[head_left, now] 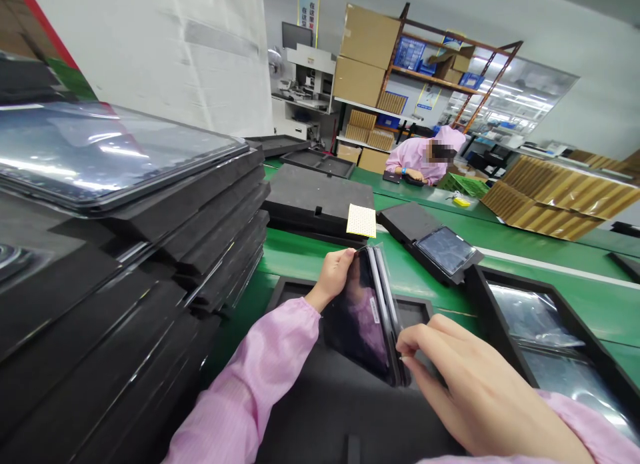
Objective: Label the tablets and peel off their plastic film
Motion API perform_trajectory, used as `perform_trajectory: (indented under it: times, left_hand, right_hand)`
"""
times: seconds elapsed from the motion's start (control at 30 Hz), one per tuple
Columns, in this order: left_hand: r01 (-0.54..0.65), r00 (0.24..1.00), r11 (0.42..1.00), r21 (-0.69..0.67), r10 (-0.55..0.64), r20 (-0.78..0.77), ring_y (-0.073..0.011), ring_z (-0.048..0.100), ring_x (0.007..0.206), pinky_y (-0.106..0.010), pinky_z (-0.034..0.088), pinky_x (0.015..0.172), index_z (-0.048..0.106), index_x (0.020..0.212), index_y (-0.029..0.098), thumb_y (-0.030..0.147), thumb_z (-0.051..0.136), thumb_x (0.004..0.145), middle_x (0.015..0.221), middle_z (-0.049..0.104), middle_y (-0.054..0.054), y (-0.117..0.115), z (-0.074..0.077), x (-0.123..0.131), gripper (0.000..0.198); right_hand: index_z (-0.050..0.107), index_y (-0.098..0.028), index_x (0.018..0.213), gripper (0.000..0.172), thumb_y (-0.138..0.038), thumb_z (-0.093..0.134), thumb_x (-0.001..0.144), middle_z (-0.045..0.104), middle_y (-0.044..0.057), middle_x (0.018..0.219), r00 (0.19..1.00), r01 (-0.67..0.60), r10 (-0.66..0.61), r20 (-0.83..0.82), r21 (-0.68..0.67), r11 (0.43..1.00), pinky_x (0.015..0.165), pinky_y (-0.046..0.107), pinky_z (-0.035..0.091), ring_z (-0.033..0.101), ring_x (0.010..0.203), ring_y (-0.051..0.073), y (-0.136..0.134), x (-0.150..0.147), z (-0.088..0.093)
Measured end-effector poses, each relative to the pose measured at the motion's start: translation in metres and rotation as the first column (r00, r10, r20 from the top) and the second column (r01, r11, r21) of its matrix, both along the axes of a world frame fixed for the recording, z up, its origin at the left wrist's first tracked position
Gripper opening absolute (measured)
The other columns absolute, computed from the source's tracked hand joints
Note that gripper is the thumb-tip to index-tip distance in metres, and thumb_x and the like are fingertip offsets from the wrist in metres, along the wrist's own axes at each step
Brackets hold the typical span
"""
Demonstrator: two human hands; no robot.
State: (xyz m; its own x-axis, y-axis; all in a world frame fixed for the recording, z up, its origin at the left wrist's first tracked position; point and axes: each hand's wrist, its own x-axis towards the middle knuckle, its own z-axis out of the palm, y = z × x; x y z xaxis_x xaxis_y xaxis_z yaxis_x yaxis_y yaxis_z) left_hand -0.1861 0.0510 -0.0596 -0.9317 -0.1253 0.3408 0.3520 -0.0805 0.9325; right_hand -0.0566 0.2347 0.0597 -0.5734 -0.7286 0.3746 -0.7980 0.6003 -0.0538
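My left hand (334,275) grips the far upper edge of a dark-screened tablet (356,317), thumb on top. The tablet is tilted on its edge and looks doubled, as if two thin slabs were pressed together, with clear film sticking out at the top corner. A small white label shows on its screen side. My right hand (450,367) has its thumb and forefinger pinched at the near right edge of the slabs; whether they grip film or the casing there is hard to see. Below both hands lies a black foam tray (310,411).
A tall stack of black foam trays (200,231) stands close on the left, a film-covered screen (125,151) on top. Ahead are a closed foam box (315,191) and a yellow-edged sticker sheet (361,221). Another tray (555,344) lies right. A co-worker (425,156) sits across the green bench.
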Motion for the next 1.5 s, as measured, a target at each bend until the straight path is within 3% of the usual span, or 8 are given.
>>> perform_trajectory:
  times: [0.37,0.57,0.8,1.13,1.23,1.3,1.4,1.5]
  left_hand:
    - [-0.016,0.999,1.000,0.011,0.017,-0.050,-0.0110,0.028,0.046,-0.029,0.025,0.047,0.039,0.046,0.022,0.093,0.044,0.069,0.045,0.034,0.004,0.000,-0.002,0.002,0.075]
    - [-0.032,0.993,0.999,0.026,0.035,-0.113,-0.0217,0.059,0.071,-0.033,0.046,0.067,0.067,0.071,0.020,0.089,0.048,0.072,0.073,0.067,-0.006,0.000,0.003,0.004,0.071]
    - [-0.069,0.989,0.998,-0.009,0.067,-0.135,-0.0127,0.032,0.047,-0.028,0.026,0.047,0.054,0.066,0.022,0.087,0.048,0.074,0.049,0.035,0.006,0.001,-0.001,0.005,0.066]
    - [-0.058,0.985,0.998,-0.032,0.052,-0.164,-0.0115,0.030,0.046,-0.026,0.024,0.045,0.040,0.060,0.024,0.087,0.048,0.075,0.050,0.035,0.006,0.004,0.004,0.011,0.065]
    - [-0.057,0.984,0.998,-0.033,0.051,-0.171,-0.0115,0.028,0.047,-0.026,0.024,0.046,0.038,0.058,0.024,0.087,0.047,0.075,0.051,0.032,0.006,0.004,0.005,0.012,0.066]
    - [-0.065,0.983,0.997,-0.032,0.058,-0.175,-0.0117,0.027,0.048,-0.027,0.024,0.046,0.038,0.058,0.024,0.086,0.047,0.076,0.052,0.032,0.006,0.004,0.004,0.012,0.066]
    - [-0.093,0.980,0.995,-0.026,0.087,-0.179,-0.0123,0.028,0.050,-0.027,0.026,0.048,0.038,0.058,0.024,0.086,0.048,0.076,0.053,0.032,0.006,0.002,0.004,0.010,0.065]
    - [-0.123,0.976,0.992,-0.016,0.118,-0.182,-0.0128,0.028,0.052,-0.028,0.028,0.050,0.037,0.058,0.024,0.087,0.047,0.076,0.054,0.032,0.006,0.000,0.004,0.007,0.066]
  right_hand:
    - [0.046,-0.025,0.084,0.017,-0.009,0.042,0.091,0.052,-0.002,0.069,0.983,0.170,-0.158,0.094,-0.138,0.976,0.056,0.026,0.041,0.051,0.059,0.015,0.007,0.013,-0.024]
    - [0.048,-0.025,0.083,0.016,-0.010,0.045,0.089,0.051,-0.004,0.069,0.967,0.228,-0.204,0.156,-0.160,0.960,0.057,0.024,0.042,0.050,0.058,0.014,0.010,0.012,-0.025]
    - [0.048,-0.024,0.078,0.018,-0.008,0.045,0.085,0.051,-0.003,0.067,0.964,0.240,-0.223,0.145,-0.116,0.964,0.055,0.024,0.040,0.050,0.058,0.014,0.014,0.011,-0.020]
    - [0.048,-0.021,0.070,0.028,0.005,0.055,0.069,0.051,-0.005,0.065,0.958,0.199,-0.194,0.209,0.001,0.980,0.054,0.020,0.039,0.050,0.057,0.012,0.013,0.005,0.003]
    - [0.044,-0.022,0.071,0.030,0.002,0.060,0.067,0.048,-0.006,0.066,0.889,0.248,-0.238,0.392,0.026,0.969,0.054,0.021,0.035,0.046,0.058,0.011,0.013,-0.003,0.005]
    - [0.039,-0.022,0.073,0.030,-0.001,0.060,0.068,0.044,-0.008,0.063,0.774,0.269,-0.220,0.593,0.006,0.963,0.055,0.021,0.034,0.042,0.058,0.011,0.013,-0.009,-0.001]
    - [0.034,-0.024,0.076,0.020,-0.013,0.052,0.079,0.040,-0.009,0.061,0.558,0.308,-0.043,0.829,-0.159,0.938,0.053,0.021,0.034,0.039,0.054,0.010,0.013,-0.014,-0.018]
    - [0.038,-0.023,0.083,0.020,-0.037,0.041,0.097,0.044,-0.008,0.061,0.505,0.382,0.092,0.858,-0.317,0.868,0.055,0.023,0.039,0.044,0.053,0.011,0.014,-0.013,-0.038]
